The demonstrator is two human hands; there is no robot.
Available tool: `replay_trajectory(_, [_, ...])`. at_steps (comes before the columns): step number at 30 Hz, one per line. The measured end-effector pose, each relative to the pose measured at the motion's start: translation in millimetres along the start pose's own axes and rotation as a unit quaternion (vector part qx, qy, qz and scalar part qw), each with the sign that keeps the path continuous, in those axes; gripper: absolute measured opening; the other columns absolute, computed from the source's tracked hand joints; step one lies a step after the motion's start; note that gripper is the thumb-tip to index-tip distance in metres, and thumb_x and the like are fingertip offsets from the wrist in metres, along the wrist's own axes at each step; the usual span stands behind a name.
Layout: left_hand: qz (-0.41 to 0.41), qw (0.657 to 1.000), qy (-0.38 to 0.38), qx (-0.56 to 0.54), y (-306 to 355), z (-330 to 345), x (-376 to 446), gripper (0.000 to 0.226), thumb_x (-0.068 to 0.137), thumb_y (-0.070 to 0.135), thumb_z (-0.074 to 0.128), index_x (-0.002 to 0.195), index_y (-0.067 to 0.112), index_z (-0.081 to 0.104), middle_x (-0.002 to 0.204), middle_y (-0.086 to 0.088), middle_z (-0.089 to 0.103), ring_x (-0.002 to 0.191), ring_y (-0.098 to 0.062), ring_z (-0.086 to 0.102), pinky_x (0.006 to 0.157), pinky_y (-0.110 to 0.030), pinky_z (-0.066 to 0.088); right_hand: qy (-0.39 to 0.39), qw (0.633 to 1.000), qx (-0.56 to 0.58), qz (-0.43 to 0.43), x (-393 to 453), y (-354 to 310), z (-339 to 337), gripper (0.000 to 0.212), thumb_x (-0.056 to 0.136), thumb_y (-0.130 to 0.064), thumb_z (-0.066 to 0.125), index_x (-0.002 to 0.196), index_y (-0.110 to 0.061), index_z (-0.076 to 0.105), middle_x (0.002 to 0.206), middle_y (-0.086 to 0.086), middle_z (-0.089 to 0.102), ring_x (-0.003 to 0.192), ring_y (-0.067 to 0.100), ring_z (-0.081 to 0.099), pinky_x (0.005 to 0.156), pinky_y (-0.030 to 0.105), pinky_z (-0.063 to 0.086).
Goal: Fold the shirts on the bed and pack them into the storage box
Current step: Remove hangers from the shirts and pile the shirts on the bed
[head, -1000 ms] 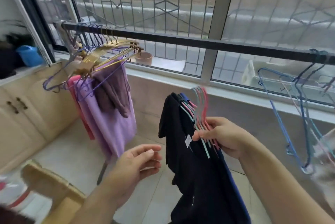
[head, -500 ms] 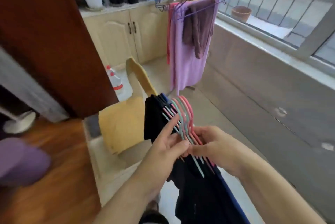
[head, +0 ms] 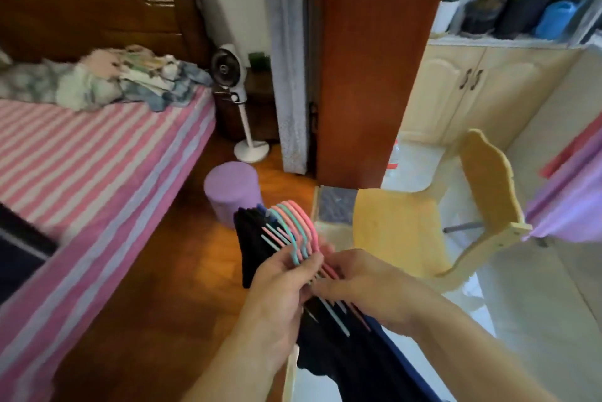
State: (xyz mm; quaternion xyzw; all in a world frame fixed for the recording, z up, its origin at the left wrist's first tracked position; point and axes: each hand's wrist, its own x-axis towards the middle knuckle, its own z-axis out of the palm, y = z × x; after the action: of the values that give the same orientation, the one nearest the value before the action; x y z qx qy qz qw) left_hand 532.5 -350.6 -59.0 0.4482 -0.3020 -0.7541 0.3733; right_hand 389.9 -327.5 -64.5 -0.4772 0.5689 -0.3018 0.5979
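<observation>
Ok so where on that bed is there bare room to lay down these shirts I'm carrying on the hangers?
The striped bed is bare across its middle and near side, from the heap of clothes by the headboard down toward you. That heap crowds the head end. Both the left hand and the right hand grip the hangers, so both are busy.

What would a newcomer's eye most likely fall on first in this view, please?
Probably the bunch of pink and teal hangers low in the centre, gripped by both the left hand and the right hand, with dark shirts hanging from them. Next, the pink-striped bed on the left, and the yellow chair on the right.
</observation>
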Motion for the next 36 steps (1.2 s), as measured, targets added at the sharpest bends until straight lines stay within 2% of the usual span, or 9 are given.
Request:
replay_trajectory(3, [0.024, 0.999, 0.043, -0.009, 51, -71, 25, 0.019, 0.094, -0.002, 0.061, 0.102, 0.007, 0.075, 0.095, -0.012, 0.077, 0.08, -0.018, 0.074, 0.069, -0.027, 0.057, -0.048, 0.998, 0.047, -0.003, 72, -29, 41, 0.025, 0.097, -0.015, 0.064, 0.119, -0.005, 0.07, 0.116, 0.015, 0.073, 0.114, 0.024, 0.067, 0.101, 0.036, 0.051])
replay_trajectory(9, [0.024, 0.988, 0.122, -0.096, 153, -193, 98, 0.019, 0.097, -0.007, 0.056, 0.105, 0.007, 0.067, 0.093, -0.014, 0.074, 0.084, -0.027, 0.075, 0.082, -0.044, 0.06, 0.118, 0.991, -0.021, -0.056, 185, -71, 73, 0.019, 0.099, -0.013, 0.06, 0.109, -0.02, 0.074, 0.111, -0.004, 0.075, 0.109, 0.016, 0.067, 0.097, 0.035, 0.055])
replay_trajectory(12, [0.042, 0.985, 0.132, -0.102, 206, -230, 128, 0.019, 0.095, -0.008, 0.057, 0.109, 0.003, 0.065, 0.1, -0.017, 0.074, 0.086, -0.03, 0.076, 0.078, -0.043, 0.06, 0.017, 0.99, -0.128, -0.049, 230, -91, 97, 0.022, 0.099, -0.026, 0.062, 0.118, -0.034, 0.069, 0.115, -0.021, 0.071, 0.109, 0.002, 0.065, 0.104, 0.032, 0.05])
replay_trajectory(15, [0.082, 0.983, 0.148, -0.073, 267, -256, 165, 0.023, 0.093, -0.006, 0.061, 0.112, 0.003, 0.066, 0.11, -0.02, 0.074, 0.092, -0.033, 0.076, 0.079, -0.043, 0.061, -0.031, 0.974, -0.2, -0.102, 290, -131, 127, 0.029, 0.096, -0.03, 0.066, 0.12, -0.047, 0.061, 0.112, -0.03, 0.066, 0.104, -0.006, 0.062, 0.093, 0.018, 0.049])
replay_trajectory(18, [0.117, 0.981, 0.149, -0.039, 335, -277, 202, 0.03, 0.094, -0.007, 0.059, 0.122, 0.0, 0.061, 0.12, -0.026, 0.069, 0.103, -0.038, 0.072, 0.081, -0.044, 0.062, -0.047, 0.958, -0.236, -0.156, 363, -184, 140, 0.029, 0.093, -0.041, 0.07, 0.121, -0.042, 0.063, 0.113, -0.023, 0.067, 0.103, -0.001, 0.063, 0.091, 0.025, 0.052])
replay_trajectory(21, [0.156, 0.975, 0.158, -0.007, 407, -295, 239, 0.033, 0.093, -0.009, 0.057, 0.123, 0.003, 0.061, 0.117, -0.026, 0.07, 0.098, -0.035, 0.074, 0.081, -0.043, 0.063, -0.088, 0.953, -0.203, -0.207, 444, -242, 138, 0.037, 0.09, -0.049, 0.07, 0.124, -0.037, 0.063, 0.117, -0.017, 0.069, 0.108, 0.002, 0.065, 0.098, 0.03, 0.052])
replay_trajectory(26, [0.197, 0.955, 0.22, 0.014, 513, -317, 309, 0.03, 0.092, -0.012, 0.054, 0.111, 0.011, 0.061, 0.112, -0.018, 0.073, 0.09, -0.028, 0.077, 0.085, -0.047, 0.062, -0.19, 0.943, -0.103, -0.252, 568, -339, 149, 0.028, 0.096, -0.026, 0.066, 0.123, -0.028, 0.063, 0.116, -0.015, 0.071, 0.106, 0.003, 0.067, 0.092, 0.02, 0.052])
replay_trajectory(31, [0.216, 0.945, 0.246, -0.007, 608, -351, 365, 0.033, 0.094, -0.01, 0.055, 0.121, 0.008, 0.06, 0.1, -0.016, 0.07, 0.084, -0.026, 0.076, 0.075, -0.039, 0.064, -0.203, 0.932, -0.068, -0.292, 663, -414, 177, 0.036, 0.093, -0.038, 0.068, 0.127, -0.031, 0.06, 0.117, -0.01, 0.07, 0.107, 0.009, 0.067, 0.101, 0.042, 0.052])
replay_trajectory(36, [0.284, 0.927, 0.246, 0.012, 700, -395, 395, 0.039, 0.095, -0.013, 0.05, 0.126, 0.009, 0.058, 0.102, -0.016, 0.071, 0.094, -0.025, 0.075, 0.081, -0.042, 0.063, -0.221, 0.919, -0.023, -0.326, 737, -490, 199, 0.032, 0.092, -0.042, 0.062, 0.123, -0.04, 0.06, 0.11, -0.012, 0.072, 0.102, -0.001, 0.067, 0.089, 0.019, 0.054])
